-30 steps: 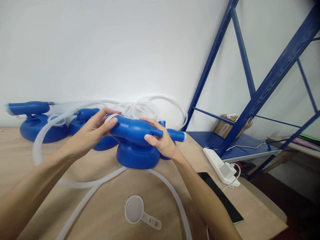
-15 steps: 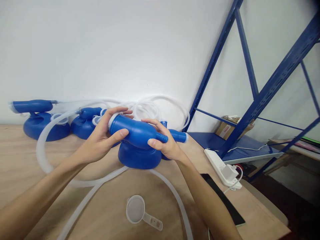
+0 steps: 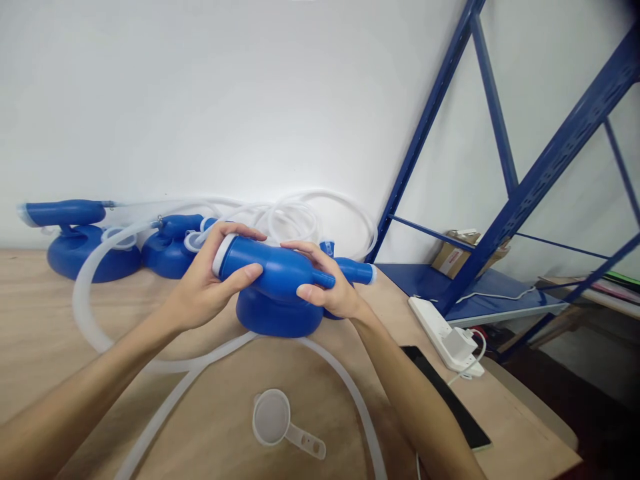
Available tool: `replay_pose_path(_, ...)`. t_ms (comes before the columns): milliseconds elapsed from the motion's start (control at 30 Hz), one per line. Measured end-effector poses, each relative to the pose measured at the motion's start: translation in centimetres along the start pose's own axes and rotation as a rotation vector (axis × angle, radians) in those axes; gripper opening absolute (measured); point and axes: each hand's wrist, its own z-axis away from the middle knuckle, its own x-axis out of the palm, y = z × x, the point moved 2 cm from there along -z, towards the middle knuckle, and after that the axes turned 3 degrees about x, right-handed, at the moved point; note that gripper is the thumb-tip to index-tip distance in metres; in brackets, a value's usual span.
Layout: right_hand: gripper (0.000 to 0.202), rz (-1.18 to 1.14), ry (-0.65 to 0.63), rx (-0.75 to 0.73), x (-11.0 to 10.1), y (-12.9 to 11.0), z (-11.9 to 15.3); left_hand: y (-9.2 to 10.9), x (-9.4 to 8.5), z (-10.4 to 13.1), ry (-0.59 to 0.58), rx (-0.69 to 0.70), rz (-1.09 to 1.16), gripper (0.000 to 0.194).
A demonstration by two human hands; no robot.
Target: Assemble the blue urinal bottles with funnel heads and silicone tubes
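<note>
A blue plastic urinal bottle (image 3: 280,315) stands on the table in front of me, its upper tubular part lying sideways. My left hand (image 3: 213,273) is closed around the wide end with the white rim (image 3: 223,256), thumb along the front. At the narrow spout (image 3: 324,278), my right hand (image 3: 333,283) grips from the other side, fingers over the top and thumb in front. The far fingertips of both hands are partly hidden. Nearer to me, a translucent cap with a strap (image 3: 271,418) lies flat on the wood.
Several more blue urinal bottles (image 3: 93,253) stand along the wall. Clear hoses (image 3: 90,293) loop behind and across the table (image 3: 230,413). To the right are a black tablet (image 3: 450,400), a white power strip (image 3: 433,330) and a blue metal rack (image 3: 515,193) holding a cardboard box (image 3: 450,257).
My left hand has lowered its raised fingers onto the bottle's wide end and shows more of the white rim. The right hand keeps nearly the same hold; the cap has not moved.
</note>
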Motion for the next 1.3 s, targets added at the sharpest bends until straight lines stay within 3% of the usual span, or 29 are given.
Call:
replay_pose_path(100, 0.075, 0.031, 0.003, 0.015, 0.1, -0.1, 0.0, 0.1, 0.0, 0.0, 0.018, 0.033, -0.025, 0.040)
replay_pose_path(267, 0.074, 0.041, 0.030, -0.001, 0.2, -0.4, 0.1, 0.3, -0.4, 0.0, 0.074, -0.057, -0.177, 0.051)
replay_pose_path(433, 0.071, 0.023, -0.039, -0.005, 0.0, -0.7, 0.0, 0.6, 0.1, 0.1, -0.019, -0.044, -0.082, 0.051)
replay_pose_path(633, 0.073, -0.022, -0.103, 0.012, -0.2, -1.5, 0.1, 1.2, 1.2, 0.9, -0.085, -0.036, 0.047, 0.070)
replay_pose_path(800, 0.066, -0.234, -0.119, 0.092, 0.4, -2.0, 0.4, 1.7, 1.8, 1.3, -0.085, 0.208, 0.014, 0.077)
replay_pose_path(900, 0.072, -0.325, -0.119, 0.169, 0.3, -2.4, 0.6, 1.4, 1.8, 1.5, -0.120, 0.337, 0.029, 0.088)
replay_pose_path(1000, 0.079, -0.232, -0.103, 0.214, -0.6, -2.5, 0.8, 0.6, 1.2, 1.2, -0.197, 0.225, 0.033, 0.086)
replay_pose_path(1133, 0.095, -0.052, -0.064, 0.228, -2.2, -1.3, 0.8, 0.3, -0.9, -0.2, -0.221, -0.031, -0.169, 0.060)
replay_pose_path(1200, 0.102, 0.028, -0.011, 0.233, -2.8, -0.2, 0.7, 0.6, -2.3, -0.8, -0.161, -0.094, -0.241, 0.058)
replay_pose_path(1300, 0.097, 0.229, 0.034, 0.257, -3.3, 1.6, 0.4, 0.8, -4.2, -1.2, -0.002, -0.172, -0.269, 0.054)
